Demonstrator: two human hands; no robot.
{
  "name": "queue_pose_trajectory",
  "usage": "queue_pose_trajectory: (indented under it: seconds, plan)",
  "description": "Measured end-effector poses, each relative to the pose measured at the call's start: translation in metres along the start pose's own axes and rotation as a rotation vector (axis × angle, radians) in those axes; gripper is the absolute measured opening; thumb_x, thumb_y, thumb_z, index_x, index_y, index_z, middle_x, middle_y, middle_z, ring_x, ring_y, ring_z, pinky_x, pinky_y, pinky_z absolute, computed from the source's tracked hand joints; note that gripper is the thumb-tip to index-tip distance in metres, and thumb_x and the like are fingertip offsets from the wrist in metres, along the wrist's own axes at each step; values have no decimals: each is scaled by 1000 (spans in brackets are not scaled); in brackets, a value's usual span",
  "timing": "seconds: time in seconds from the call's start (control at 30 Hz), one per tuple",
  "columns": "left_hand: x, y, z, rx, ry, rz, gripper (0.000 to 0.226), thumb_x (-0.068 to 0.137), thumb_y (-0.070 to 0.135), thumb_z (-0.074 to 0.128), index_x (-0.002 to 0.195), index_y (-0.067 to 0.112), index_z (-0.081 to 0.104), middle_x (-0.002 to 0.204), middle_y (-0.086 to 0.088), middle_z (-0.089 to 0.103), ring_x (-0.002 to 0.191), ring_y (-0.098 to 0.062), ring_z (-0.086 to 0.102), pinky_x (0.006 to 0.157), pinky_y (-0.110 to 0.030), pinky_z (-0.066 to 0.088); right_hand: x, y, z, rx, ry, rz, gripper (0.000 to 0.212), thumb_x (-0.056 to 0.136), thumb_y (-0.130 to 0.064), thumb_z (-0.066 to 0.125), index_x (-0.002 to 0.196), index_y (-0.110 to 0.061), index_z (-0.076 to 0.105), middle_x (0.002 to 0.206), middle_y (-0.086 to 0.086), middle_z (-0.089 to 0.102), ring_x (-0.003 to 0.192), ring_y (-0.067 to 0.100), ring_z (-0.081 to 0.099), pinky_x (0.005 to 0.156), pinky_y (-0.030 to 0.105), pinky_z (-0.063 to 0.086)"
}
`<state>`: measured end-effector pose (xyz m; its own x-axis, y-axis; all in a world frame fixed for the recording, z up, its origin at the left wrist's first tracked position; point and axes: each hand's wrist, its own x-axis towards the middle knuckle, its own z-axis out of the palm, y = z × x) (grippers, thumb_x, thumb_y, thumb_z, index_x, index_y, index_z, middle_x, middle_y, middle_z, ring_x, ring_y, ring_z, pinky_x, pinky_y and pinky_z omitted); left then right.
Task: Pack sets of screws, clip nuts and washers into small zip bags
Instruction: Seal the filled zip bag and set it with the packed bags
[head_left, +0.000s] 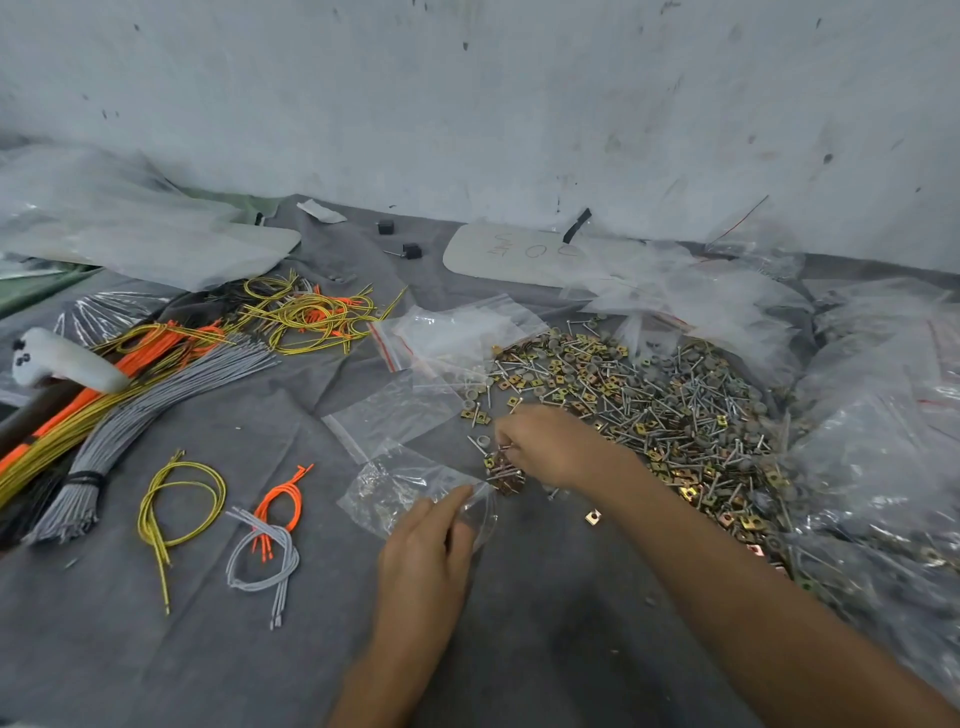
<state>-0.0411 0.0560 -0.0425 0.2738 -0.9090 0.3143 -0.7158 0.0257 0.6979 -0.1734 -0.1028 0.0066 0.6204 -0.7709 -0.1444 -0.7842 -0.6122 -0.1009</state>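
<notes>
Clip nuts (503, 474) at the zip bag (405, 491) mouth

A heap of screws, clip nuts and washers (670, 405) lay at frame right, wire bundles (130, 384) at left, zip bags (415, 415) between them.

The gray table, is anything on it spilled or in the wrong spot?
One gold clip nut lies alone on the gray cloth, a little apart from the big pile of screws, clip nuts and washers. It looks like a stray.
</notes>
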Motion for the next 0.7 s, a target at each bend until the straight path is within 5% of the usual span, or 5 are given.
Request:
queue_pose_trajectory:
  seconds: [0.23,0.47,0.6,0.7]
  plan:
    - [0,-4,1,-22,13,-1,38,88,0,65,119,19,73,91,-2,68,88,-24,64,78,-25,40,-9,8,2,111,58,28,13,101,-24,51,103,-12,56,108,11,57,101,28,56,82,37,44]
    - [0,-8,3,-58,16,15,35,93,7,60,122,23,70,112,6,72,103,-13,64,88,-15,40,-42,7,-2,495,182,144,15,104,-30,45,91,-25,50,72,-5,58,60,1,61,56,24,42]
    - [1,-4,2,-94,49,27,32,96,15,54,122,24,71,114,16,69,105,-3,60,89,1,32,-82,-13,9,571,209,78,10,102,-32,52,93,-31,54,71,-9,58,67,3,54,64,28,40]
    - [1,-5,4,-99,26,21,29,98,14,59,123,23,70,113,9,73,102,-5,63,85,-9,39,-101,-36,21,631,193,6,8,98,-25,58,96,-23,66,84,-6,65,80,8,57,75,27,43]
